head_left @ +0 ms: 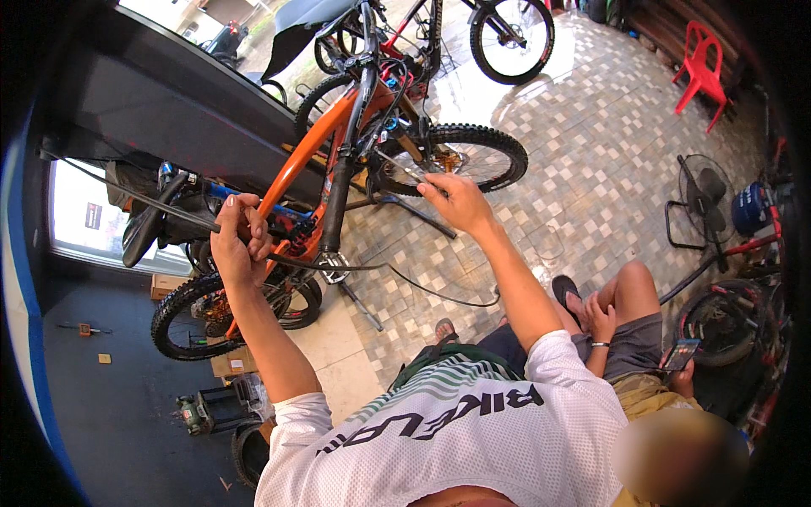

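My left hand point(241, 241) is closed around a long black cable point(355, 268). One end part of the cable runs off to the upper left, and the rest sags to the right below the handlebar. My right hand point(456, 203) pinches a slim metallic tool point(411, 171), whose exact kind is too small to tell. Its tip points at the brake lever area of the handlebar. Between my hands stands an orange mountain bike point(314, 148), its black handlebar grip point(338, 203) turned toward me.
A seated person point(638, 329) with a phone point(678, 355) is close on my right. Beyond are a standing fan point(708, 198), a blue container point(750, 209) and a red chair point(701, 72). More bikes point(511, 38) stand ahead; a green bench grinder point(196, 414) is at left.
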The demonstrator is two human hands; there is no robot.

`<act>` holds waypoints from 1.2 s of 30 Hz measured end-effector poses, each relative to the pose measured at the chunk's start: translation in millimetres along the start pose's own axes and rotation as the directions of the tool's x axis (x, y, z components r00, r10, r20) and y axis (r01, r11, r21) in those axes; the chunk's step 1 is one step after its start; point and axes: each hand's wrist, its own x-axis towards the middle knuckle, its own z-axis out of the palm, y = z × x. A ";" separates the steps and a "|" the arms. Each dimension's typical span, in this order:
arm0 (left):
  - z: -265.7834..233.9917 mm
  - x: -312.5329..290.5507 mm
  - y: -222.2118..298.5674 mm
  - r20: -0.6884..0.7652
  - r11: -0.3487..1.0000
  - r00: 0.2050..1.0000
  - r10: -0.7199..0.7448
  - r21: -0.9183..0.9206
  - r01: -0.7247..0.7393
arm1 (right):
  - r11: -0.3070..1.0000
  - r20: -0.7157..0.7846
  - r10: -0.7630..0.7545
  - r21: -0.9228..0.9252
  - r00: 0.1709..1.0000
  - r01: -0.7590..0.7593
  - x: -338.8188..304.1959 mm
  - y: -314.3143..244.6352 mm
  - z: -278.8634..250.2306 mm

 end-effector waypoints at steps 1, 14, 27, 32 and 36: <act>-1.8 0.4 -2.7 -0.003 1.000 1.000 -0.011 -0.001 0.011 | 0.999 0.037 -0.035 -0.020 0.999 0.036 6.9 1.0 -5.5; -3.0 10.7 -19.9 -0.018 0.996 0.997 -0.078 -0.046 0.077 | 0.972 0.356 0.104 -0.235 0.928 -0.019 46.7 -24.5 -54.1; -10.8 -16.0 49.6 -0.441 0.825 0.712 0.546 0.138 -0.548 | 0.844 0.311 0.362 -0.509 0.879 -0.168 107.6 21.1 0.2; -10.6 -34.6 52.9 -0.390 0.805 0.705 0.593 0.297 -0.513 | 0.816 0.225 0.396 -0.531 0.890 -0.228 113.8 3.7 14.4; -8.4 -33.4 46.7 -0.272 0.785 0.759 0.592 0.411 -0.464 | 0.821 0.222 0.391 -0.522 0.893 -0.229 120.4 10.5 9.9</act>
